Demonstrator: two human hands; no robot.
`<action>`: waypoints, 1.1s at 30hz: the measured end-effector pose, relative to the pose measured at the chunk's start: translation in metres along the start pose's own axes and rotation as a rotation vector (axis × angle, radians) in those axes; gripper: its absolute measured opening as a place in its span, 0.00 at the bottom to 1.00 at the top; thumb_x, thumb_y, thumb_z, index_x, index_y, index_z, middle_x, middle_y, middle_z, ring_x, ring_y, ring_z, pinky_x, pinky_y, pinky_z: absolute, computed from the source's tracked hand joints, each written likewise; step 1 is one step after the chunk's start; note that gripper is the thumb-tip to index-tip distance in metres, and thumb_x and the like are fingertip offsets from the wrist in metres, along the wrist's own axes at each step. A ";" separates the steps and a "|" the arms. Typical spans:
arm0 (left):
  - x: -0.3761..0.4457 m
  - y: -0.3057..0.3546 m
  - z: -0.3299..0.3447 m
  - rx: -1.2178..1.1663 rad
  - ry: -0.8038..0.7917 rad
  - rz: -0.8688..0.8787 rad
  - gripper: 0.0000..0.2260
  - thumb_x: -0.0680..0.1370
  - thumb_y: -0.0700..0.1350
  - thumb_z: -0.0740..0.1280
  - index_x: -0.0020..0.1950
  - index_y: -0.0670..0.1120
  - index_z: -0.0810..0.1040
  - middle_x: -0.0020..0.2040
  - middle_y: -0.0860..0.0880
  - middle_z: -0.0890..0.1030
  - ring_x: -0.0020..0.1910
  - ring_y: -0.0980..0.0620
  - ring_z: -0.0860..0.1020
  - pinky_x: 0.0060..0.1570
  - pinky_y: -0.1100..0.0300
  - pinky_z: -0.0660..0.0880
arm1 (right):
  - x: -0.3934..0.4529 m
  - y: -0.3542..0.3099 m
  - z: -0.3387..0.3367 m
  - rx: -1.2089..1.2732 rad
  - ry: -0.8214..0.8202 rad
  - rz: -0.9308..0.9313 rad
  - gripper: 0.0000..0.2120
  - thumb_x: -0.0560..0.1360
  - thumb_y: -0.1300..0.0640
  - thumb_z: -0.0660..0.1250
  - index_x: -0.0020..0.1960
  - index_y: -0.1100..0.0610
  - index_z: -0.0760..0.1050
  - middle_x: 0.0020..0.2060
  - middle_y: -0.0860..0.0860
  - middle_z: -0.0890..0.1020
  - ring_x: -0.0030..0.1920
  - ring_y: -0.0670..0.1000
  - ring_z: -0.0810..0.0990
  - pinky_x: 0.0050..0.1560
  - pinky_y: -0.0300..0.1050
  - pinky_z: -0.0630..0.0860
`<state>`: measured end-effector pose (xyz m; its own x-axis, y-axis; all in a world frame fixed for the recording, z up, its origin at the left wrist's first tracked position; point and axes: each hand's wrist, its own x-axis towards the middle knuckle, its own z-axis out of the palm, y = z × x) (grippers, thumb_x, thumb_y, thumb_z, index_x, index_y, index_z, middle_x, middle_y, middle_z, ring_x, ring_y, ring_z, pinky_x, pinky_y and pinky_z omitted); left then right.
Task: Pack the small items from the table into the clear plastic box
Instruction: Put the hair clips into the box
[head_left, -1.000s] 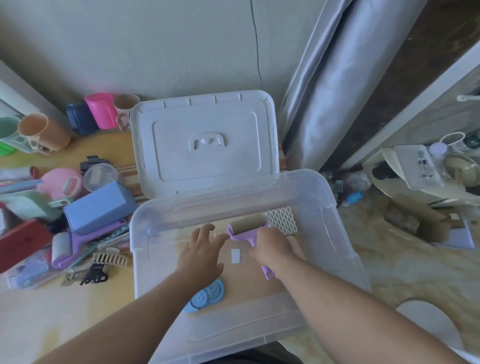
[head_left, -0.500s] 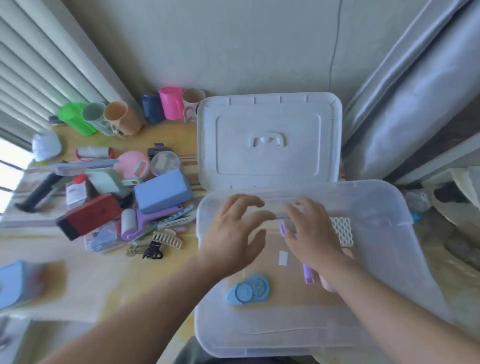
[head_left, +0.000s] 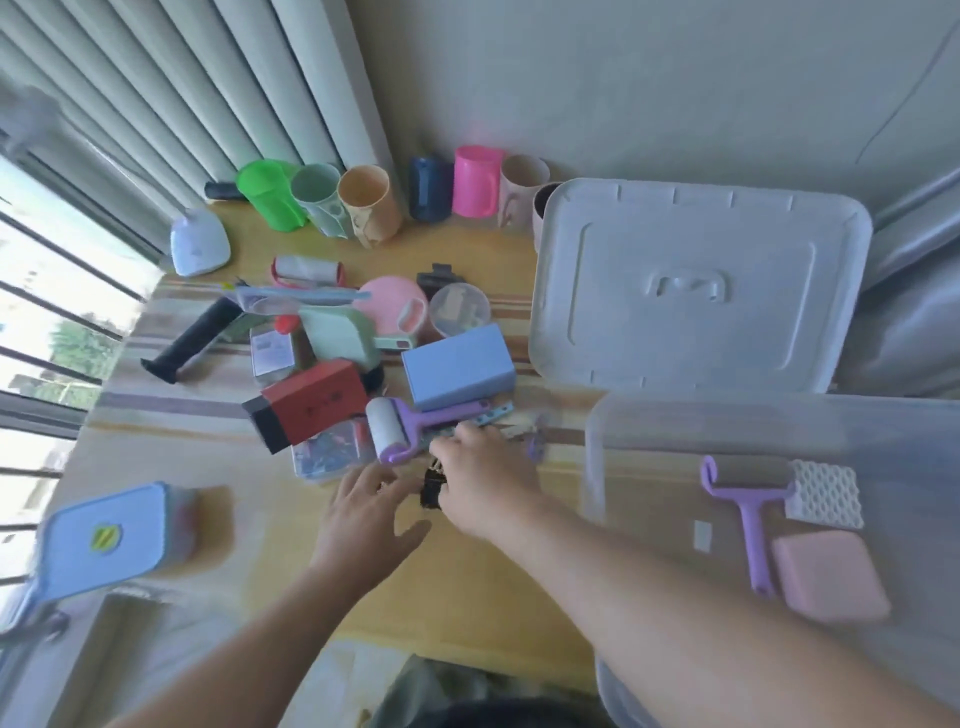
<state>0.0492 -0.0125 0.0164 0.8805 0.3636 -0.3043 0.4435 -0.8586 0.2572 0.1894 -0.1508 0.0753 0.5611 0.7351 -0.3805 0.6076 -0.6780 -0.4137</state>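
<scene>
The clear plastic box stands at the right with its lid leaning behind it. Inside lie a purple roller handle, a white mesh pad and a pink square piece. Both hands are left of the box, over the pile of small items. My right hand is curled down beside a black hair clip; whether it grips the clip is hidden. My left hand hovers with fingers spread, holding nothing. Just beyond lies a purple lint roller.
The pile holds a blue box, a red box, a small clear case and a pink round item. Several cups line the wall. A blue-lidded container sits near the table's left edge by the window.
Both hands have left the box and moved left onto the pile on the table. The purple roller handle now lies in the box, released. The view has swung left.
</scene>
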 end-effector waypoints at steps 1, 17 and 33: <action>0.000 -0.008 0.003 0.034 -0.048 0.004 0.27 0.66 0.61 0.77 0.64 0.62 0.76 0.57 0.53 0.76 0.60 0.44 0.73 0.56 0.47 0.77 | 0.007 -0.003 0.009 -0.054 -0.065 0.051 0.13 0.78 0.55 0.68 0.62 0.52 0.74 0.59 0.54 0.74 0.62 0.61 0.74 0.52 0.55 0.75; 0.024 -0.065 0.009 0.051 -0.199 0.127 0.19 0.72 0.60 0.66 0.60 0.56 0.76 0.56 0.53 0.75 0.56 0.47 0.77 0.54 0.52 0.74 | 0.032 -0.015 0.072 -0.061 -0.128 0.147 0.09 0.76 0.53 0.68 0.56 0.50 0.80 0.59 0.49 0.76 0.60 0.56 0.77 0.53 0.50 0.75; 0.009 0.082 -0.110 -0.532 0.185 0.455 0.10 0.72 0.50 0.72 0.48 0.49 0.75 0.36 0.57 0.75 0.36 0.55 0.74 0.36 0.69 0.67 | -0.083 0.033 -0.095 1.133 0.264 0.092 0.24 0.76 0.48 0.75 0.41 0.61 0.64 0.38 0.71 0.78 0.37 0.67 0.80 0.40 0.55 0.71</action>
<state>0.1120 -0.0397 0.1353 0.9903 0.1079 0.0871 0.0067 -0.6643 0.7474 0.2162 -0.2344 0.1715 0.7572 0.5699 -0.3191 -0.2166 -0.2419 -0.9458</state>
